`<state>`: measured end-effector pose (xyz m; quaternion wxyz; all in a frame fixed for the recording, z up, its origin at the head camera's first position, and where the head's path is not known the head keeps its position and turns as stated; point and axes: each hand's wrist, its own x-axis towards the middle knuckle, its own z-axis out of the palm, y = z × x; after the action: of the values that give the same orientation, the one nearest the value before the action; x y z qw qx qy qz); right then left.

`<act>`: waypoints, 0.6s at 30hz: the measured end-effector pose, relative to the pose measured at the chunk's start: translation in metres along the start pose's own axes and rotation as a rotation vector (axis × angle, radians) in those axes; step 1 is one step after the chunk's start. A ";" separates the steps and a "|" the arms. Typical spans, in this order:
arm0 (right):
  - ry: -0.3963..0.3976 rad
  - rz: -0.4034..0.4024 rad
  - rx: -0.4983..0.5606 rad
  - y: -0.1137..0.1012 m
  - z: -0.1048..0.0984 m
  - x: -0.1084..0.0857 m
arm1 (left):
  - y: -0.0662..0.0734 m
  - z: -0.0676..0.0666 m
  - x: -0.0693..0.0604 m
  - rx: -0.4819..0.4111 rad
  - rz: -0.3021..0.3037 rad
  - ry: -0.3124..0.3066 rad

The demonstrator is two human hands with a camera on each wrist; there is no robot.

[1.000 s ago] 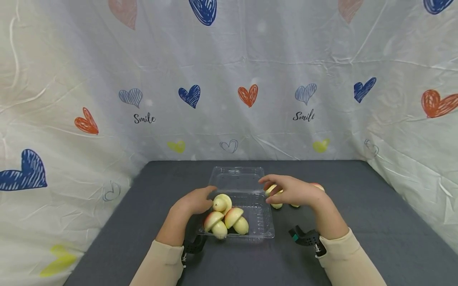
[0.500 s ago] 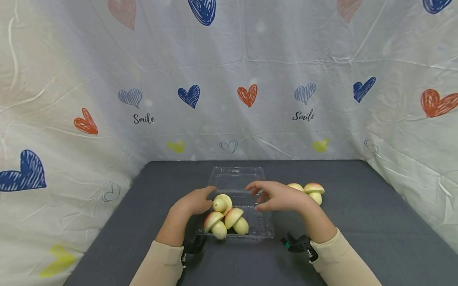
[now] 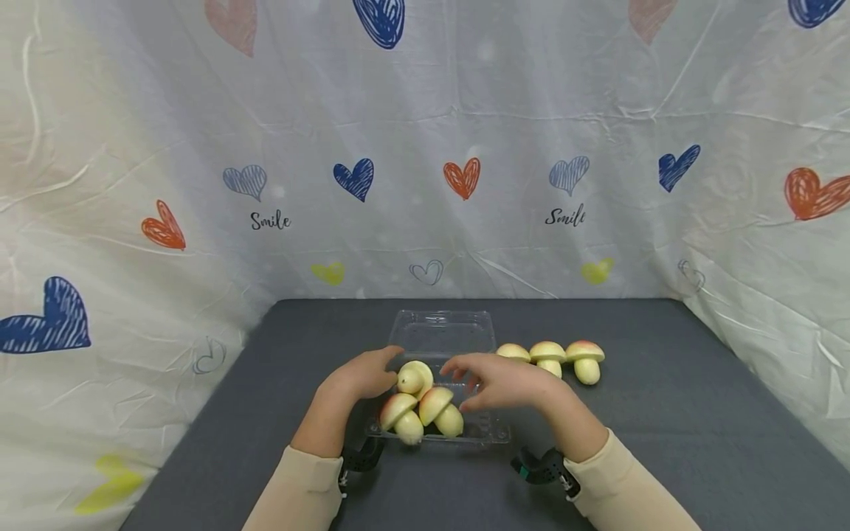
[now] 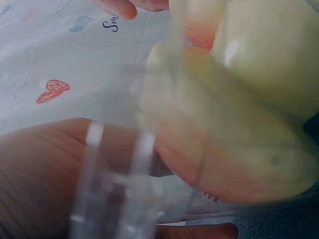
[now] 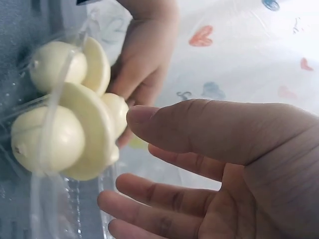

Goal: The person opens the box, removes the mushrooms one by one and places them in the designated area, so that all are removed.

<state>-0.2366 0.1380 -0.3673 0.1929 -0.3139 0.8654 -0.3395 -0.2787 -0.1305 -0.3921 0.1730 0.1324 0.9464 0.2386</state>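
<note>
A clear plastic clamshell container (image 3: 488, 429) lies with its lid (image 3: 441, 332) folded back. Three pale yellow mushrooms with red-blushed caps sit in its left half, among them a mushroom (image 3: 434, 405) at the front. My left hand (image 3: 361, 375) holds the container's left side; in the left wrist view the thumb (image 4: 124, 149) and a finger show around the clear wall. Over the container's right half hovers my right hand (image 3: 508, 380), fingers spread and loosely bent, with nothing in it. In the right wrist view its thumb (image 5: 179, 124) points toward the mushrooms, apart from them.
Three more mushrooms stand in a row on the dark table (image 3: 651, 413), right of the lid; the right-hand mushroom (image 3: 586, 361) is upright. The nearest one (image 3: 513, 351) is partly behind my right hand. A white curtain (image 3: 425, 110) with hearts hangs behind.
My right hand has moved left and closer to me, from over the row of mushrooms to above the container, uncovering the row. The left hand and the container have stayed put.
</note>
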 end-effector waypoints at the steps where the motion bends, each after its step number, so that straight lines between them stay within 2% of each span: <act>1: -0.010 -0.005 -0.008 0.000 0.002 0.001 | 0.000 0.000 0.000 0.002 0.000 0.000; 6: -0.055 -0.015 -0.030 0.000 0.009 0.006 | 0.000 -0.001 -0.001 0.000 0.005 -0.001; 12: -0.057 -0.006 -0.047 0.002 0.017 0.010 | 0.000 -0.001 -0.001 -0.006 0.025 0.005; 18: -0.056 -0.061 -0.123 0.001 0.026 0.016 | 0.000 -0.001 -0.002 0.000 0.026 0.011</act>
<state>-0.2345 0.1162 -0.3877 0.1867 -0.3608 0.8690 -0.2825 -0.2774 -0.1317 -0.3910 0.1645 0.1435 0.9455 0.2416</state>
